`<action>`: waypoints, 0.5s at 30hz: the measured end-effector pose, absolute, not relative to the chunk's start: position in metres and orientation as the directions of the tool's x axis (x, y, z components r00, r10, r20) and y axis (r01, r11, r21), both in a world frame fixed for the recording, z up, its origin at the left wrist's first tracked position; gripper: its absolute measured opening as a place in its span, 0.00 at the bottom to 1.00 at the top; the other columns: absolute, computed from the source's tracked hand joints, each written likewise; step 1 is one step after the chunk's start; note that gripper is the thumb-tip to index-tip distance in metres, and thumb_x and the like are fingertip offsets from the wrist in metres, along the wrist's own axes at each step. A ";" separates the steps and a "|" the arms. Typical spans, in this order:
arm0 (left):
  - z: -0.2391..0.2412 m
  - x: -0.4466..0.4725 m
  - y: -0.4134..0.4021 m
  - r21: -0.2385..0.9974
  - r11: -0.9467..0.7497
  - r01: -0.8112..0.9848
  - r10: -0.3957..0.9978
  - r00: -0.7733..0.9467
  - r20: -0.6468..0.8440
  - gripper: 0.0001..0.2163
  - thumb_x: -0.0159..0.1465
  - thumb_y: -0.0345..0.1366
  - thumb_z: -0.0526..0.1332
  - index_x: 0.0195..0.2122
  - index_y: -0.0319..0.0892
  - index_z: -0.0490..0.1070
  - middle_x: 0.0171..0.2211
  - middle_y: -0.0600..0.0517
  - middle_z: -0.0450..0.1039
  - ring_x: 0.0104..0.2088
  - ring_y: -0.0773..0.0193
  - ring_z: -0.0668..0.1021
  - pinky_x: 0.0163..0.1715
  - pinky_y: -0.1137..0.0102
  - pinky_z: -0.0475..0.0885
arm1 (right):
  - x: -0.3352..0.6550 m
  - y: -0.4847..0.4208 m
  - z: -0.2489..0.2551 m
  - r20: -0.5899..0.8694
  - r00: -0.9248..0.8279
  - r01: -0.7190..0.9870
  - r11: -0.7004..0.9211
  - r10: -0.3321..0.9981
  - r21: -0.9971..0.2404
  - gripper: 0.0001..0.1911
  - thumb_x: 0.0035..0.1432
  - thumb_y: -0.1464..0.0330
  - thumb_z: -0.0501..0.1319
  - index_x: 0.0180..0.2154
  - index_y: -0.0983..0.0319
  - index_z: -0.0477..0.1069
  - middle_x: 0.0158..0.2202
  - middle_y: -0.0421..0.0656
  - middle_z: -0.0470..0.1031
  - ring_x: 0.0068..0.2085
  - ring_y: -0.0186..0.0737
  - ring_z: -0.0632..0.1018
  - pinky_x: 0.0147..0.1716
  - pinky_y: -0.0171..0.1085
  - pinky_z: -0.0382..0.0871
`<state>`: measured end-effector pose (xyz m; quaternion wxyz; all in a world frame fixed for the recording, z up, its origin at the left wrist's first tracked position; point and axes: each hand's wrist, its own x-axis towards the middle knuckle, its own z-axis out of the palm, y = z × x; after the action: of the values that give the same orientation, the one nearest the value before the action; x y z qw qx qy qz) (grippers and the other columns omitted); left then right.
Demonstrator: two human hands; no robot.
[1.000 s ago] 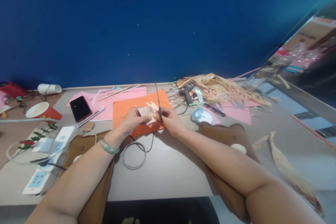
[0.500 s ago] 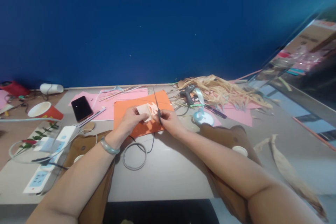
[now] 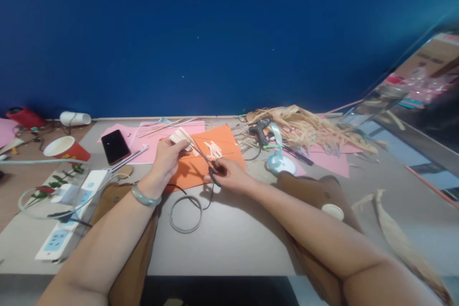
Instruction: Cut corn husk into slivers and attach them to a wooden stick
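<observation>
My left hand [image 3: 168, 157] pinches a pale cream piece of sheet material [image 3: 180, 137] that looks split into strips along its upper side. My right hand [image 3: 229, 174] is wrapped round the dark handles of a pair of scissors [image 3: 213, 172], whose blades point up and left to the right edge of the cream piece. Under both hands lies an orange sheet [image 3: 229, 141]. Several cut pale strips [image 3: 214, 149] rest in a small heap on it, to the right of the blades.
Right of the sheet are a glue gun [image 3: 261, 130], a roll of light blue ribbon [image 3: 281, 165] and a pile of dry straw-like strips [image 3: 304, 126]. On the left stand a phone [image 3: 115, 147], a paper cup [image 3: 68, 149] and a power strip [image 3: 86, 196]. A coiled cable [image 3: 185, 214] lies in front.
My left hand has moved left and up with the cream piece, now tilted. The scissors have swung to point left, and the heap of strips on the orange sheet is uncovered.
</observation>
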<state>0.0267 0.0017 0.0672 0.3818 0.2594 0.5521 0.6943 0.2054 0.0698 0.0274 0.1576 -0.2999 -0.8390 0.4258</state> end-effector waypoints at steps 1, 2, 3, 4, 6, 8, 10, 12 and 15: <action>0.067 0.026 0.002 0.964 -0.098 -0.248 0.817 -0.573 -0.065 0.09 0.44 0.32 0.67 0.26 0.36 0.72 0.22 0.54 0.72 0.21 0.72 0.72 0.23 0.78 0.68 | 0.205 0.069 0.026 0.009 -0.775 0.366 0.460 0.632 -0.809 0.22 0.44 0.51 0.63 0.22 0.62 0.59 0.22 0.35 0.59 0.24 0.29 0.60 0.22 0.31 0.52; 0.066 0.026 0.002 0.963 -0.093 -0.253 0.819 -0.570 -0.071 0.09 0.44 0.32 0.67 0.26 0.35 0.72 0.22 0.54 0.72 0.22 0.72 0.72 0.23 0.78 0.68 | 0.205 0.069 0.025 0.009 -0.777 0.361 0.457 0.629 -0.813 0.22 0.44 0.52 0.63 0.22 0.62 0.59 0.22 0.35 0.59 0.24 0.29 0.60 0.23 0.31 0.52; 0.066 0.026 0.002 0.962 -0.088 -0.257 0.820 -0.567 -0.077 0.09 0.43 0.32 0.68 0.26 0.35 0.72 0.22 0.54 0.72 0.22 0.72 0.73 0.23 0.78 0.68 | 0.205 0.069 0.024 0.005 -0.778 0.356 0.447 0.628 -0.821 0.22 0.44 0.52 0.63 0.22 0.62 0.58 0.22 0.35 0.58 0.24 0.29 0.60 0.23 0.31 0.52; 0.065 0.026 0.002 0.961 -0.081 -0.263 0.823 -0.561 -0.084 0.09 0.43 0.32 0.68 0.26 0.35 0.72 0.22 0.54 0.72 0.21 0.72 0.73 0.23 0.78 0.68 | 0.205 0.069 0.023 -0.002 -0.780 0.349 0.432 0.626 -0.832 0.23 0.45 0.51 0.63 0.23 0.62 0.58 0.22 0.35 0.58 0.25 0.29 0.59 0.23 0.31 0.52; 0.064 0.026 0.003 0.959 -0.065 -0.275 0.830 -0.549 -0.100 0.10 0.43 0.33 0.68 0.26 0.35 0.72 0.22 0.53 0.72 0.21 0.72 0.73 0.23 0.77 0.68 | 0.204 0.070 0.023 -0.019 -0.784 0.332 0.394 0.620 -0.857 0.23 0.45 0.51 0.62 0.23 0.62 0.57 0.22 0.35 0.56 0.25 0.29 0.59 0.23 0.31 0.52; 0.063 0.027 0.003 0.958 -0.053 -0.282 0.836 -0.537 -0.112 0.11 0.42 0.33 0.69 0.26 0.34 0.72 0.22 0.53 0.72 0.21 0.71 0.73 0.23 0.77 0.69 | 0.204 0.071 0.023 -0.036 -0.791 0.317 0.359 0.611 -0.878 0.24 0.46 0.50 0.62 0.22 0.62 0.56 0.22 0.35 0.55 0.25 0.29 0.59 0.23 0.31 0.51; 0.062 0.028 0.003 0.959 -0.047 -0.280 0.841 -0.530 -0.113 0.11 0.42 0.33 0.69 0.26 0.34 0.72 0.22 0.52 0.73 0.21 0.71 0.73 0.23 0.76 0.69 | 0.204 0.071 0.023 -0.047 -0.795 0.309 0.337 0.605 -0.890 0.23 0.45 0.51 0.62 0.23 0.62 0.57 0.22 0.35 0.56 0.25 0.29 0.59 0.23 0.31 0.52; 0.061 0.029 0.003 0.961 -0.043 -0.272 0.848 -0.519 -0.109 0.11 0.43 0.32 0.68 0.26 0.34 0.72 0.22 0.52 0.73 0.21 0.71 0.73 0.23 0.76 0.69 | 0.204 0.071 0.024 -0.049 -0.796 0.302 0.325 0.603 -0.896 0.22 0.45 0.51 0.63 0.23 0.62 0.59 0.22 0.35 0.57 0.25 0.30 0.60 0.24 0.31 0.53; 0.060 0.031 0.003 0.964 -0.026 -0.266 0.861 -0.495 -0.113 0.10 0.44 0.32 0.67 0.27 0.33 0.73 0.23 0.51 0.74 0.22 0.70 0.74 0.24 0.76 0.69 | 0.204 0.071 0.024 -0.049 -0.796 0.289 0.308 0.604 -0.906 0.22 0.45 0.52 0.63 0.23 0.62 0.59 0.22 0.35 0.58 0.25 0.30 0.60 0.24 0.31 0.53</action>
<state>0.0314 0.0035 0.0596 0.4244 0.2689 0.5540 0.6638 0.2037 0.0705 0.0238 0.1522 -0.2812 -0.7942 0.5167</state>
